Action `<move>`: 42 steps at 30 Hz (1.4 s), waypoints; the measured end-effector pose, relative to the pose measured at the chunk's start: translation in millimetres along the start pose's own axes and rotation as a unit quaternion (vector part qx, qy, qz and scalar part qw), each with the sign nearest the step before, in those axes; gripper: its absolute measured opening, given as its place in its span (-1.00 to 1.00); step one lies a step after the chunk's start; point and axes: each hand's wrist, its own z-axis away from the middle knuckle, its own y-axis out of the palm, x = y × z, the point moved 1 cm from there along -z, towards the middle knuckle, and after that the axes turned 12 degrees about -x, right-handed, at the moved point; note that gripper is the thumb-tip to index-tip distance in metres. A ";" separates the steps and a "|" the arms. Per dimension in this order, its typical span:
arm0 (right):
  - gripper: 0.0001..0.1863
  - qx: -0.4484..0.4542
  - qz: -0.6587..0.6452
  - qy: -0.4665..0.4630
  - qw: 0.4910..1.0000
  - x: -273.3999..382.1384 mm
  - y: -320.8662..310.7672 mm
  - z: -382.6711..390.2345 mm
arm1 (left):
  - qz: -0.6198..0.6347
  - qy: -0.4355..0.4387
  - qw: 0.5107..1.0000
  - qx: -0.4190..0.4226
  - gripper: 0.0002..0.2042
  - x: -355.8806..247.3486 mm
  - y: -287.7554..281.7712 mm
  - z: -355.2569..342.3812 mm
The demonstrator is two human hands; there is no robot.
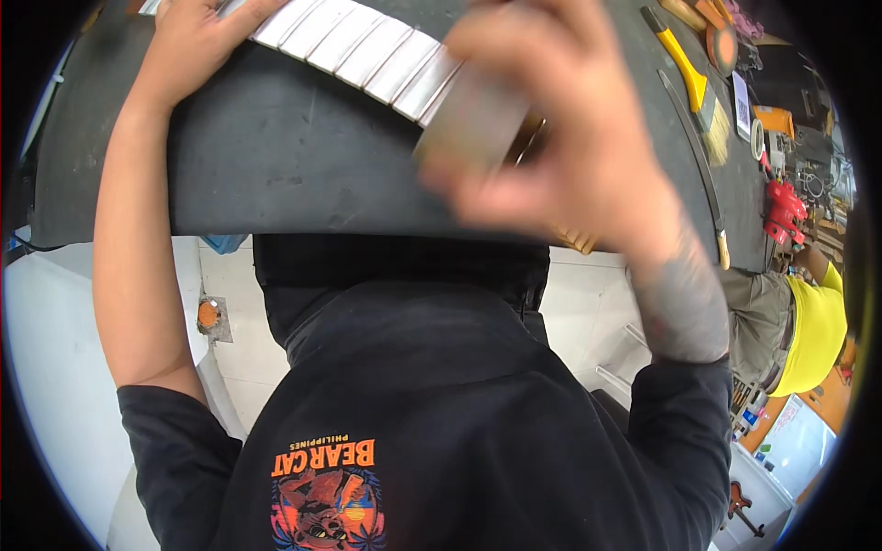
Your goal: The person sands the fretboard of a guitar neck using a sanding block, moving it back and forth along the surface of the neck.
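First, the left hand (197,41), partly cut off above, lies on the fretted neck (344,44); how tight its grip is, I cannot tell. The neck slants over the table (303,174), its right end hidden by a blurred roll-like thing (473,119) in the grip of the right hand (588,138).

Bright, even light | right hand (593,129) motion-blurred | edges bowed, corners black

The guitar neck (354,48) lies on the table (266,170), left hand (197,39) at its left, right hand (588,129) around a block (478,115) at its right. Further right, a paintbrush (689,69) lies beside a handled tool (701,156).
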 end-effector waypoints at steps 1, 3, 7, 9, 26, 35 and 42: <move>-0.55 0.012 0.032 0.031 0.999 -2.3 0.7 -2.2 | -0.001 0.010 1.000 -0.020 -0.71 3.0 -0.5 0.8; -0.57 0.045 0.102 0.096 0.989 -4.3 0.6 -0.5 | -0.002 0.021 0.999 -0.041 -0.72 6.2 -3.8 2.5; -0.44 -0.017 0.034 0.020 0.999 -5.3 3.4 -0.2 | -0.015 0.006 1.000 -0.010 -0.72 1.1 -4.1 1.2; -0.41 -0.039 0.015 0.049 0.998 -5.6 2.9 -6.6 | -0.025 -0.001 0.999 -0.023 -0.73 5.1 -9.9 8.3; -0.40 0.016 0.072 0.001 0.997 18.9 -6.4 -6.5 | -0.011 0.066 0.997 -0.033 -0.71 32.1 7.7 -2.0; -0.39 -0.122 0.024 -0.101 0.987 -12.5 35.4 1.5 | 0.002 0.059 0.998 -0.015 -0.70 31.3 0.5 -3.5; -0.43 -0.035 0.065 -0.030 0.997 -2.4 14.5 7.2 | 0.033 0.064 0.997 -0.042 -0.74 10.7 0.5 -4.7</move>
